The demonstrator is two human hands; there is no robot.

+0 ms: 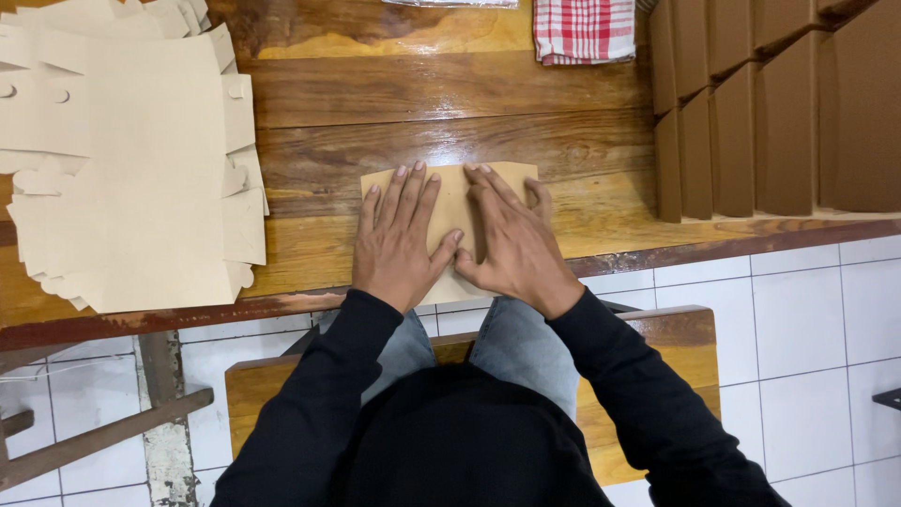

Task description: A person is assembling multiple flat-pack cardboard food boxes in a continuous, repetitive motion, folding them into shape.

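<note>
Pressing a fold flat

My left hand (399, 239) and right hand (511, 244) press open-palmed on one cardboard blank (455, 202); folded boxes (770, 103) stand right, flat blanks (131, 169) wait left.

Bright even light, sharp focus, soft glare on wooden table (450, 141)

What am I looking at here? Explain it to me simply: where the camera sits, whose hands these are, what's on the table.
There is no machine. The one picture comes from a camera on a person's head, looking down. The left hand and right hand press flat on a brown card sheet at the edge of a wooden table. Neither grips anything. A stack of flat card cutouts lies to the left, rows of folded brown boxes to the right, and a red checked cloth at the far edge.
</note>
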